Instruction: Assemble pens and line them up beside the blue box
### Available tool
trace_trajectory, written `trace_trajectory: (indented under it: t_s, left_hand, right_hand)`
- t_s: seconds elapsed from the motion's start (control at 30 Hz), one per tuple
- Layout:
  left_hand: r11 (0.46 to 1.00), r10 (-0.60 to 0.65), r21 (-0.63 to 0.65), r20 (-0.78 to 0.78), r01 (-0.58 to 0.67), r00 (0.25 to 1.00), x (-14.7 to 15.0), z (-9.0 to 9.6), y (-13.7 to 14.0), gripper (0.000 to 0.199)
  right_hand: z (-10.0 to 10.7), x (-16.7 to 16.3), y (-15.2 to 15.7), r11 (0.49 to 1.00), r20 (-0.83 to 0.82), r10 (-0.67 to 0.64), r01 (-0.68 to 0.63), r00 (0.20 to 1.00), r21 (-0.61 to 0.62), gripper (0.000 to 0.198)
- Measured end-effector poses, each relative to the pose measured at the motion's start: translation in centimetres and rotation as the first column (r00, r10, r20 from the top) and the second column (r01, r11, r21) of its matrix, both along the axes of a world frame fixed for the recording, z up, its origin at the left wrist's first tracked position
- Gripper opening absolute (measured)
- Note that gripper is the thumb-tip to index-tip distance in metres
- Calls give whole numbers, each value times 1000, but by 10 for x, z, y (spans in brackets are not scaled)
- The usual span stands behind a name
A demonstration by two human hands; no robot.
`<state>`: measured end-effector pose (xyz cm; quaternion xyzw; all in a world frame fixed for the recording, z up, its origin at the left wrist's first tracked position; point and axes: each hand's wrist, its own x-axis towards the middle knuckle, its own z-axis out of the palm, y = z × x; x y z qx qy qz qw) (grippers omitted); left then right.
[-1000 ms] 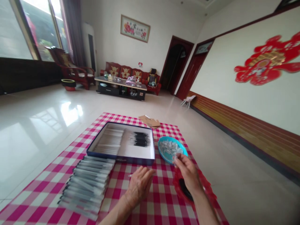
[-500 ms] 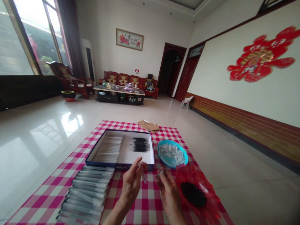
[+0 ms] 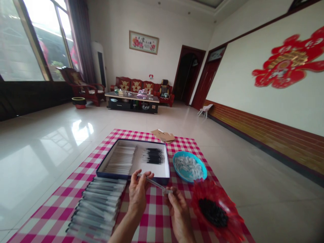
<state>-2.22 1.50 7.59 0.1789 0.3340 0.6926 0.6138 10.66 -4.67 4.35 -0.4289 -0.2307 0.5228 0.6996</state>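
My left hand (image 3: 138, 194) pinches a slim clear pen barrel (image 3: 155, 182) between thumb and fingers, slanting down to the right. Thumb and fingers of my right hand (image 3: 180, 209) close on a small whitish translucent piece (image 3: 167, 191) at the barrel's lower end; whether the two are joined I cannot make out. Left of my hands lies a row of pens (image 3: 97, 206), pale with dark ends. Beyond my hands, a shallow box (image 3: 111, 174) holds clear tubes (image 3: 121, 157) and thin black pieces (image 3: 154, 156). A blue bowl (image 3: 175, 168) contains several translucent pieces (image 3: 190, 165).
A red petal-shaped dish (image 3: 234, 216) with small black pieces (image 3: 213, 212) stands beside my right hand. Brown cardboard (image 3: 164, 136) rests at the far edge of the checked tablecloth (image 3: 152, 206). Across the tiled floor are a low table (image 3: 118, 104) and a wooden sofa (image 3: 129, 84).
The barrel in my left hand has swung from pointing down to reaching across to my right hand, its end now meeting the small piece there. The view has shifted slightly.
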Motion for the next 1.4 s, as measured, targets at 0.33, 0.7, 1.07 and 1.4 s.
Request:
trace_trajectory:
  t_s: [0.33,0.7,1.07,1.4]
  left_hand:
    - [999,7,-34,-31,-8,999,3,0,-2,45]
    - [995,-94,-12,-276,94,957,10,-8,-11,44]
    - [551,-753,-171,-523,817,399,-13,-18,-7,37]
    - [471,-867,-206,-290,858,406,8,-24,-30,29]
  right_hand:
    - [-2,2,1,998,-10,-58,58,998,-2,34]
    - [4,14,3,986,7,-166,166,986,-3,37]
    - [20,18,3,990,-88,-80,89,993,108,42]
    - [35,27,1,997,-71,3,3,997,75,40]
